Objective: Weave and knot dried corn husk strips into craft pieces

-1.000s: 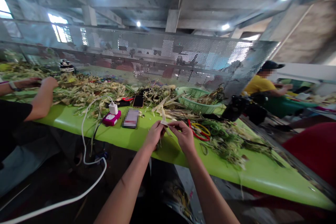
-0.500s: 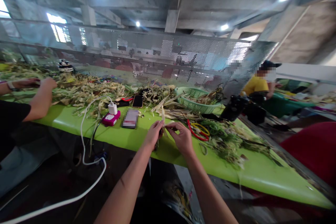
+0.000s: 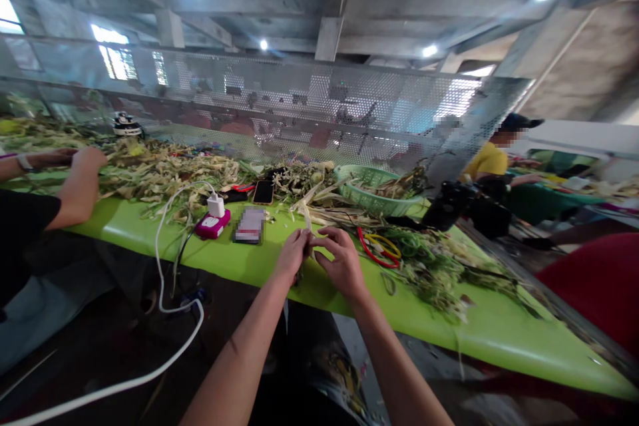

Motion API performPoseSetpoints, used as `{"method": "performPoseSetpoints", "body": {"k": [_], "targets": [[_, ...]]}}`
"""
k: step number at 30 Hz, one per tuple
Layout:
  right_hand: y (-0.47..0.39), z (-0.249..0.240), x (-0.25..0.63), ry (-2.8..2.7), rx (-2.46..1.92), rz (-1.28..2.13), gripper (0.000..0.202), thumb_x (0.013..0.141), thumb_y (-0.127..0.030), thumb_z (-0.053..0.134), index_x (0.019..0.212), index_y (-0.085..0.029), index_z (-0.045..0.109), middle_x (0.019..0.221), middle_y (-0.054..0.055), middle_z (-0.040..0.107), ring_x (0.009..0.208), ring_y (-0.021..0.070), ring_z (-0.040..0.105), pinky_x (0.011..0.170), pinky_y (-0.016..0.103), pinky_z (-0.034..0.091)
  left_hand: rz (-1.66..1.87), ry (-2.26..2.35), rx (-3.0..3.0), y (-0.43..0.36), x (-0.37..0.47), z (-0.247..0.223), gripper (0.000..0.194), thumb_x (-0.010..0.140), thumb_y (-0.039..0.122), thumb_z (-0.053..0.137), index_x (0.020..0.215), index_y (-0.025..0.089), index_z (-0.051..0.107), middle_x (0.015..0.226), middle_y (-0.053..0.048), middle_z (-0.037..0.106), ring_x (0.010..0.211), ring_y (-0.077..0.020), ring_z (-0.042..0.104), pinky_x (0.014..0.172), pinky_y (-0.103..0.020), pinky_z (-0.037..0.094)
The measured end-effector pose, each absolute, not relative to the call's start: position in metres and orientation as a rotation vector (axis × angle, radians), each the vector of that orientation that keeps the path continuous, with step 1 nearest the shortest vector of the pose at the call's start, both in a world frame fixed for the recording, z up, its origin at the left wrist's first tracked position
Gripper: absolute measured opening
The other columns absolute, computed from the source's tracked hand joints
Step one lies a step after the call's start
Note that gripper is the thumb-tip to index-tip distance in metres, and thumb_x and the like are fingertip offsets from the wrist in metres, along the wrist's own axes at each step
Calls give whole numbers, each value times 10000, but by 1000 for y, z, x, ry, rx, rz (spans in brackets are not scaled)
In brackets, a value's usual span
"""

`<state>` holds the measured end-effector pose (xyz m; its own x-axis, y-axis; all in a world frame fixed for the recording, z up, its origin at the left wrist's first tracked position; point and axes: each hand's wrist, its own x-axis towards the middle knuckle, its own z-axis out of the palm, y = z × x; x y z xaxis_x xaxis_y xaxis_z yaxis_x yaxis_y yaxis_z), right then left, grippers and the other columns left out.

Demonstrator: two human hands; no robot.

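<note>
My left hand [image 3: 293, 254] is closed around a thin bundle of pale, dry plant strips [image 3: 307, 218] above the front part of the green table. The strips stick up past the fingers, and darker stalk ends show below the fist. My right hand [image 3: 343, 262] is just to the right, its fingertips touching or very near the bundle. Its thumb stands apart from the bent fingers. Beyond the hands lie more dry leaves and stalks [image 3: 327, 214]. Red and yellow cords [image 3: 382, 254] rest to the right of my right hand.
A phone [image 3: 249, 225], a purple power block [image 3: 213, 223] with a white cable, and a second phone [image 3: 263, 192] lie left. A green basket [image 3: 372, 194] holds dry stalks. Green plants [image 3: 439, 273] lie right. A co-worker's arms [image 3: 82, 186] are far left; a person in yellow [image 3: 492, 158] is far right.
My right thumb and fingers have come apart from their pinch at the strips. The upright strip ends lean slightly more to the left. My left hand keeps its grip.
</note>
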<state>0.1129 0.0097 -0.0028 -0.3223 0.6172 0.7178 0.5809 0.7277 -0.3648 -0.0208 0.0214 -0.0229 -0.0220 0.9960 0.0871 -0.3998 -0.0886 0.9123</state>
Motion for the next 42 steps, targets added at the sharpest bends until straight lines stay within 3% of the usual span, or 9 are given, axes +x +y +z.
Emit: {"method": "performPoseSetpoints", "body": {"k": [4,8,14,22,28,33,38,42], "targets": [[10,-1,114,-1970,-905,50,112,832,-202,620,873,-265,704,951,46,689,918,241,579,848,396,418,1419,810,1017,21,-18,-22,348,755,499,635,701,181,503,642,47,410,573,-87,352,515,-205,257],[13,-4,115,-1782,-989,158,87,855,-289,601,849,-239,672,805,45,676,774,215,574,739,346,444,1368,773,1086,21,-15,-23,364,767,513,623,686,184,490,597,57,351,537,-85,302,497,-213,221],[19,-13,114,-1486,-1009,495,179,813,-378,621,822,-200,606,756,28,632,711,182,582,678,298,466,1335,824,1253,17,-13,-23,367,796,543,573,762,178,557,615,42,408,569,-102,363,529,-223,268],[21,-11,113,-1439,-998,574,196,784,-381,631,756,-192,586,679,8,613,633,163,558,609,273,454,1355,881,1461,11,-14,-14,306,811,484,566,821,179,581,728,17,527,704,-131,465,656,-236,345],[14,-5,109,-1442,-960,612,219,780,-385,659,863,-192,600,753,18,643,687,164,581,649,272,461,1470,950,1166,15,-13,-17,281,770,440,600,696,180,523,614,42,450,601,-109,404,578,-230,299],[17,-6,113,-1508,-999,694,295,813,-432,619,691,-164,644,632,24,627,611,153,545,591,258,420,1466,938,1043,19,-15,-18,289,770,445,578,696,189,467,568,71,339,504,-79,291,489,-224,204],[24,-10,115,-1501,-950,708,268,810,-426,615,854,-166,667,757,39,676,690,174,594,636,275,459,1442,934,1057,20,-16,-19,282,768,436,580,694,186,473,560,71,337,490,-74,281,472,-221,185],[21,-10,113,-1502,-923,636,207,799,-372,639,868,-180,675,791,38,674,728,181,594,689,298,469,1459,973,1128,20,-15,-21,251,783,402,577,689,182,505,558,60,377,509,-86,329,490,-218,231]]}}
